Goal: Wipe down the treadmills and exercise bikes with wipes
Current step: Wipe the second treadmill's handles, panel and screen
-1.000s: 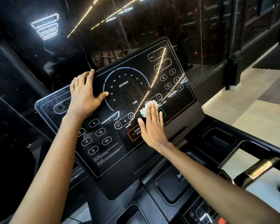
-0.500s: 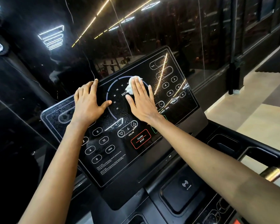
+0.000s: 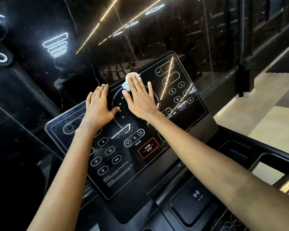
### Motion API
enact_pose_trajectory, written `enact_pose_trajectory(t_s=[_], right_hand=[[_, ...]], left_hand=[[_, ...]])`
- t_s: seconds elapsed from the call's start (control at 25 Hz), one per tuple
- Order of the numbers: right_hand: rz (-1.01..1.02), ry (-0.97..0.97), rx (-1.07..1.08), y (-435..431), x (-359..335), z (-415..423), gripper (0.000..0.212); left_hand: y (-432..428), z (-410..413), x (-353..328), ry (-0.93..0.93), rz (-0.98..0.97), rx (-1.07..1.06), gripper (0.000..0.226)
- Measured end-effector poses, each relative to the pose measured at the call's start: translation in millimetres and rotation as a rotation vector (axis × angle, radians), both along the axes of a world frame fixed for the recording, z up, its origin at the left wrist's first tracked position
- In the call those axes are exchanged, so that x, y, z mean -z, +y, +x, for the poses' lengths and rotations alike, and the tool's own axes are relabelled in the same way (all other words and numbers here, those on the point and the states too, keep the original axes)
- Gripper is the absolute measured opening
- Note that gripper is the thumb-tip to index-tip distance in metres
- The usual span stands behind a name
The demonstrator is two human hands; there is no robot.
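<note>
A black glossy treadmill console [image 3: 140, 160] tilts toward me, with white-outlined buttons and a red PAUSE STOP key; droplets speckle its surface. My right hand [image 3: 140, 99] lies flat with straight fingers near the panel's upper middle and presses a crumpled white wipe [image 3: 129, 80] against it; the wipe sticks out past my fingertips at the top edge. My left hand [image 3: 99, 107] rests flat on the panel just to the left, fingers straight, thumb spread, holding nothing.
Below the console sits a lower deck with a wireless-charge pad [image 3: 193, 200] and recessed trays. A black handrail [image 3: 264, 150] with a brass section runs at right. A dark reflective glass wall [image 3: 140, 30] stands right behind the console. Light floor lies at the right.
My right hand has swept the wipe from the lower right of the panel up and left to its top edge. My left hand has stayed in place.
</note>
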State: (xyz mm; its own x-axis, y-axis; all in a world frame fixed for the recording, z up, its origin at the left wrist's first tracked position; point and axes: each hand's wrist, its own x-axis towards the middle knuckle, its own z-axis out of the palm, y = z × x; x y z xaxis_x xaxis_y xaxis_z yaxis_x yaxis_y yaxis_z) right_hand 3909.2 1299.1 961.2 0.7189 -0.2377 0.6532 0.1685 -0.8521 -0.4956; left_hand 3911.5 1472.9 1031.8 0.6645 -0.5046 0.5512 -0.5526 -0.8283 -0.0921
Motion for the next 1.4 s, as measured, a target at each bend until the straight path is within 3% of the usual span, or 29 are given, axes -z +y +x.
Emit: enact_pose_trajectory(t_s=[0.16,0.36,0.56,0.64,0.88,1.08,1.4], right_hand=[[0.140,0.028,0.094,-14.6,36.2,-18.1,0.071],[0.093,0.090,0.077,9.4,107.6,-60.1,0.073],[0.218,0.179,0.197,5.4,136.5,-78.9,0.076],[0.213,0.247,0.205,2.9,156.0,-90.1,0.078],[0.465,0.502,0.304,-23.9,204.5,-112.8,0.090],[0.528,0.457,0.253,-42.0,190.1,-102.8,0.089],[0.172,0.125,0.014,-40.7,114.5,-62.2,0.079]], left_hand=[[-15.0,3.0,-0.2,0.010,-0.002,0.026,0.094],[-38.2,5.1,5.4,-0.028,-0.021,0.020,0.098],[-48.0,5.7,10.8,-0.070,-0.031,-0.020,0.095],[-47.7,6.4,11.9,-0.075,-0.040,-0.021,0.095],[-51.7,10.2,15.4,-0.110,-0.068,-0.005,0.095],[-55.0,12.1,17.9,-0.113,-0.089,-0.037,0.094],[-56.6,11.1,10.2,-0.104,-0.046,-0.089,0.093]])
